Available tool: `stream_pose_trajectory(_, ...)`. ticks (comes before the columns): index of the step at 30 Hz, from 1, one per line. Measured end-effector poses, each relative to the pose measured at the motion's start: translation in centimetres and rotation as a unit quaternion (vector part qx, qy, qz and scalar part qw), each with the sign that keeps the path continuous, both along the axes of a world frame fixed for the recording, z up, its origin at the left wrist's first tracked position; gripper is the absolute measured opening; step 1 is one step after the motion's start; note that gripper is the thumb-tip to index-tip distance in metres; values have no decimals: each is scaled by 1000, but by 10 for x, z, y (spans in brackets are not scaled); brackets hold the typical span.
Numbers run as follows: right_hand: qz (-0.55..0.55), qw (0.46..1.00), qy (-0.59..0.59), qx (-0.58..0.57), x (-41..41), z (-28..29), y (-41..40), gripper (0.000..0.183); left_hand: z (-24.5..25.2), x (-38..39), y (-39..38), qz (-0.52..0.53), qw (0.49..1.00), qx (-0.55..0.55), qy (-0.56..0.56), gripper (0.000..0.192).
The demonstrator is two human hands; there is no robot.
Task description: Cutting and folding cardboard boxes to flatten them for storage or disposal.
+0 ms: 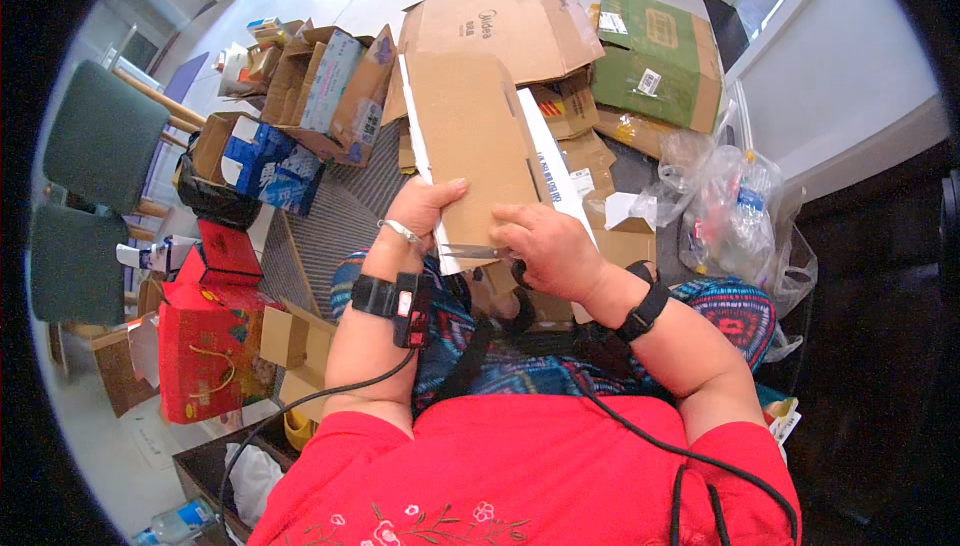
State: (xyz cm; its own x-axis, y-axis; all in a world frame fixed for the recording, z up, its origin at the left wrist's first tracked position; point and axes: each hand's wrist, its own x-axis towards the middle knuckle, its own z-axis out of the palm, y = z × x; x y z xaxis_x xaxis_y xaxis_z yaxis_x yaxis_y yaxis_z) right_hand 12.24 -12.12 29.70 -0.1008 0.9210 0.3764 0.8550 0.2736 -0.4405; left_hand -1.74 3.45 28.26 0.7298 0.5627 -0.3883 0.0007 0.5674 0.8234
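Note:
A long cardboard box (pixel 476 125) with a brown inner face and white edges lies before me, its near end above my lap. My left hand (pixel 426 208) grips its left edge, the thumb on the brown face. In my right hand (pixel 544 246) is a pair of scissors (pixel 471 252); the blades point left across the box's near end. Fingers of the right hand rest on the brown cardboard. The scissors' handles are partly hidden by that hand. Blue writing shows on the white right side of the box.
Flattened cardboard (pixel 480 20) and a green carton (pixel 652 58) lie beyond. Plastic bottles in a clear bag (pixel 735 208) stand at right. Open cartons (pixel 330 88), a blue box (pixel 281 171) and a red gift box (pixel 214 354) are at left, near green chairs (pixel 105 133). Cables run along both arms.

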Motion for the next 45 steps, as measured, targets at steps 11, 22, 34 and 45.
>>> stream_pose_trajectory(11, -139, 725, 675, -10, 88, 6, 8, 53, 23, 5, -14, -75, 990, 25, -119, 55)
stream_pose_trajectory(22, -378, 856, 351, 26, 97, -22, -3, 44, 4, 32, -43, -77, 981, 181, 1, 22)
stream_pose_trajectory(34, -179, 761, 623, -19, 116, -10, -40, 45, -5, 32, -37, -97, 987, 97, -78, 36)
stream_pose_trajectory(45, -109, 876, 465, 60, 136, 11, -78, 35, 37, 52, -61, -20, 664, 733, -142, 19)
